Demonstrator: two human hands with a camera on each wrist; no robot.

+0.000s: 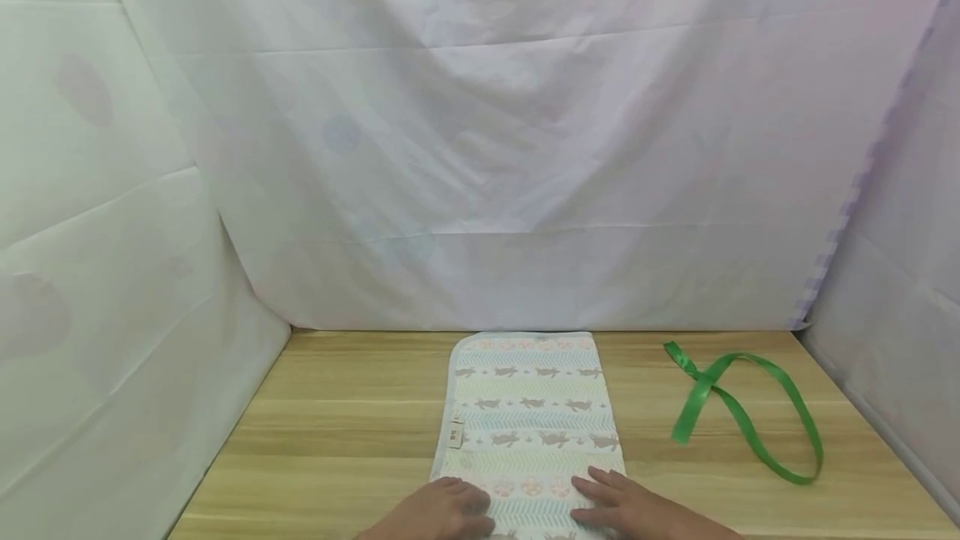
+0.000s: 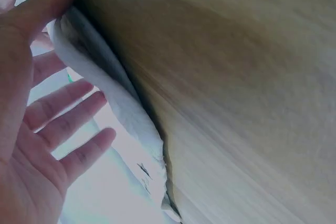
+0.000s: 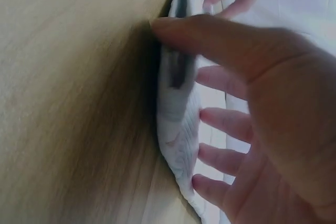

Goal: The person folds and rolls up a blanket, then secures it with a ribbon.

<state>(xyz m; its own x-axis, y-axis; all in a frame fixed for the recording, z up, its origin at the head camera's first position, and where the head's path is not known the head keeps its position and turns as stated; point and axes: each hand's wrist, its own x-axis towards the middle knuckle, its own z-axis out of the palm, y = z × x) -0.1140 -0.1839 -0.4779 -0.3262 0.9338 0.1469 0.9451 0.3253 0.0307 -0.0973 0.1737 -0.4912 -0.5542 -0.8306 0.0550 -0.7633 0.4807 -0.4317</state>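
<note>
A folded patterned cloth (image 1: 532, 415) lies lengthwise on the wooden table, with brown animal figures and pale blue, green and pink bands. Its upper left corner is rounded, and a small label (image 1: 456, 433) sits on the left edge. My left hand (image 1: 446, 511) rests at the cloth's near left side. In the left wrist view its fingers (image 2: 68, 124) are spread and the thumb reaches the near folded edge. At the near right side my right hand (image 1: 626, 507) touches the top with straight fingers (image 3: 223, 124). Its thumb lies across the layered edge in the right wrist view.
A green ribbon (image 1: 806, 423) lies in a crossed loop on the table (image 1: 337, 423), right of the cloth. White fabric hangs along the back (image 1: 480, 148), the left side (image 1: 97, 232) and the right side (image 1: 900, 273), bordering the table.
</note>
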